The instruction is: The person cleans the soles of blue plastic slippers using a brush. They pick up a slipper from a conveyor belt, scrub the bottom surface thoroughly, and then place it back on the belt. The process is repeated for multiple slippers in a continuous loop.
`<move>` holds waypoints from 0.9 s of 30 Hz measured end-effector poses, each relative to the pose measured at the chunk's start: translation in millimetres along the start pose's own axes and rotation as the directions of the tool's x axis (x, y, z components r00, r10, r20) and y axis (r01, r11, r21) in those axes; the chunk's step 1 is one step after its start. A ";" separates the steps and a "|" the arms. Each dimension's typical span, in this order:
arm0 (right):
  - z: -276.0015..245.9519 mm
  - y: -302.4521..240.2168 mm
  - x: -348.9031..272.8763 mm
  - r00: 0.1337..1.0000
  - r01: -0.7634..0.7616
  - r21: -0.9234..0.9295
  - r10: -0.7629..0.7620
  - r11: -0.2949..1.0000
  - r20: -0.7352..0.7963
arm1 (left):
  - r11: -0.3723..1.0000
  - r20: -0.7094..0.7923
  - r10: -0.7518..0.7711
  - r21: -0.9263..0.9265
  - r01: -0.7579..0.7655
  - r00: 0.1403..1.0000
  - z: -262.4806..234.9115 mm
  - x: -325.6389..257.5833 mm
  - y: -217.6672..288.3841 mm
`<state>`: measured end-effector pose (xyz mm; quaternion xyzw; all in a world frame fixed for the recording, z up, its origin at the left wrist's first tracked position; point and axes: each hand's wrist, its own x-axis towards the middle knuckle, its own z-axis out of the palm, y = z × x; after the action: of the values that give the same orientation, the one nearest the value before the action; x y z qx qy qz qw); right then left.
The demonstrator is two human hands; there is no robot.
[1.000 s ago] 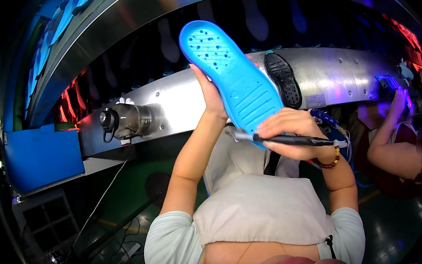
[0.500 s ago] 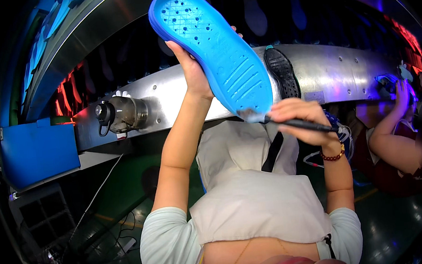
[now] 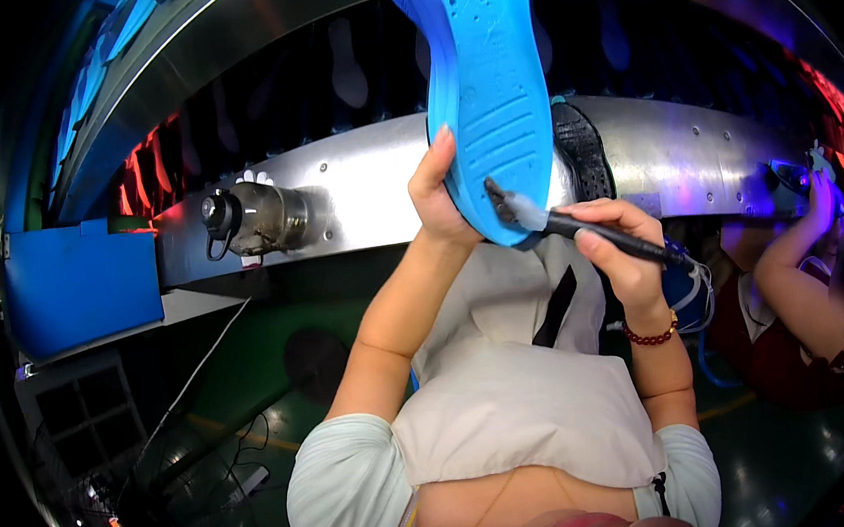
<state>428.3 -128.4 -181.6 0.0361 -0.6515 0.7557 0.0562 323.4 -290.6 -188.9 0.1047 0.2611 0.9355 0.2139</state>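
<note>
My left hand (image 3: 444,199) grips a bright blue shoe sole (image 3: 497,106) by its near end. The sole stands lengthwise before me, its inner face with ridges and small holes turned up; its far end runs out of the picture. Between the fingers of my right hand (image 3: 631,260) is a brush (image 3: 605,234) with a dark handle and a pale ferrule. Its dark bristles lie at the near end of the sole's inner face, seemingly touching it. Behind the brush, a black sole (image 3: 580,144) rests on the metal bench, partly hidden by the blue one.
A dark translucent bottle (image 3: 272,216) stands on the metal bench (image 3: 364,173) at left. Farther left is a blue box (image 3: 83,288). Beyond the bench, a dark recess holds rows of soles under a curved metal edge. Another person's arm (image 3: 798,261) is at the right.
The blue sole has swung more upright and shifted right, its far end leaving the picture. My left hand has moved down to its near end. The bristles have moved onto the sole's inner face.
</note>
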 end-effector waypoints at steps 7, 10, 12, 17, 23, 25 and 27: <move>-6.2 -8.5 8.7 0.985 0.145 -0.177 -0.124 0.974 0.124 | 0.967 0.091 0.003 -0.253 0.020 0.996 -8.3 15.7 5.1; -11.9 -15.7 16.4 0.911 0.269 -0.069 -0.231 0.961 0.341 | 0.983 0.032 -0.048 -0.176 0.053 0.998 -5.0 18.5 8.4; -17.4 -23.6 19.9 0.970 0.223 0.004 -0.222 0.975 0.098 | 0.981 0.154 -0.040 -0.184 0.069 0.987 -5.5 17.5 11.8; -18.2 -30.9 26.3 0.914 0.346 -0.236 -0.271 0.908 0.301 | 0.990 0.217 -0.053 -0.119 0.081 0.975 -4.8 20.8 13.7; -1.6 -37.8 18.0 0.829 0.456 -0.351 -0.246 0.818 0.502 | 0.935 0.244 -0.157 -0.276 0.224 0.957 1.4 39.4 19.7; -2.5 -47.4 21.2 0.727 0.525 -0.285 -0.249 0.802 0.639 | 0.935 0.203 -0.248 -0.207 0.289 0.947 2.9 40.0 24.5; -10.0 -59.6 31.2 0.820 0.493 -0.415 -0.249 0.765 0.515 | 0.886 0.218 -0.400 -0.158 0.436 0.890 5.0 37.7 28.1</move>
<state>405.4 -108.7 -120.7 0.3163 -0.8088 0.4906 0.0711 281.8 -292.9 -166.5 0.1074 0.1606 0.8753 0.4433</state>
